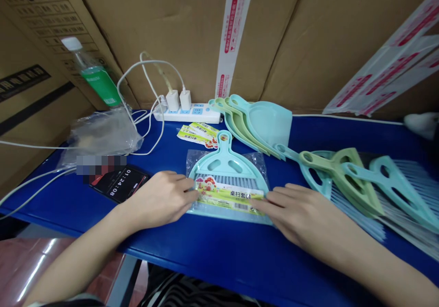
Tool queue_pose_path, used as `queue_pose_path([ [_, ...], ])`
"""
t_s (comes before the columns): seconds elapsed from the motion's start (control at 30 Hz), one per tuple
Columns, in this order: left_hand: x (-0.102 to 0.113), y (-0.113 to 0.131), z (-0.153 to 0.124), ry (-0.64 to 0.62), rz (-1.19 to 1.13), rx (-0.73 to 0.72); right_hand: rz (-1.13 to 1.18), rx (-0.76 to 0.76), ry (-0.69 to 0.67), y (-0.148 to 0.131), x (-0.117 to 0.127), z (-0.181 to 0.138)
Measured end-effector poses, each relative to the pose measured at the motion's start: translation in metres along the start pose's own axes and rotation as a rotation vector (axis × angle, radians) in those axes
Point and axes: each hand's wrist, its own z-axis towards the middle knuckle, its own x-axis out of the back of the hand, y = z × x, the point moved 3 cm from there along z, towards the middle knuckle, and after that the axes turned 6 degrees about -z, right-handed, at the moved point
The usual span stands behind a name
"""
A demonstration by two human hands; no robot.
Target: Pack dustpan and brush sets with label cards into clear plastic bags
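A light blue dustpan and brush set [224,158] lies flat in front of me in a clear plastic bag, with a yellow-green card label [222,197] across the bristles. My left hand [168,195] is closed on the bag's left edge, fingers curled. At the right edge my right hand [295,204] pinches the bag beside the label, one finger reaching over the label's end. What lies beneath the fingertips is hidden. Behind the set, several loose card labels [199,134] overlap on the blue table [206,256].
Blue and green dustpans [270,119] stack at the back. Several hand brushes [343,174] lie to the right. At left are a phone [120,183], crumpled plastic bags [103,131], a bottle [99,83] and white cables. A power strip [206,113] stands against the cardboard [171,19].
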Motion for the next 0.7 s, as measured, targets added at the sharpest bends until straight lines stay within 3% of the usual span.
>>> queue_pose_path([
  [0.37,0.0009,-0.0008,-0.0001,0.018,-0.004,0.015,0.007,-0.028,-0.025,0.0028,0.0025,-0.0024],
  [0.7,-0.0027,-0.0025,-0.0001,-0.003,0.001,0.118,0.019,-0.024,-0.036,0.0038,-0.0032,0.0007],
])
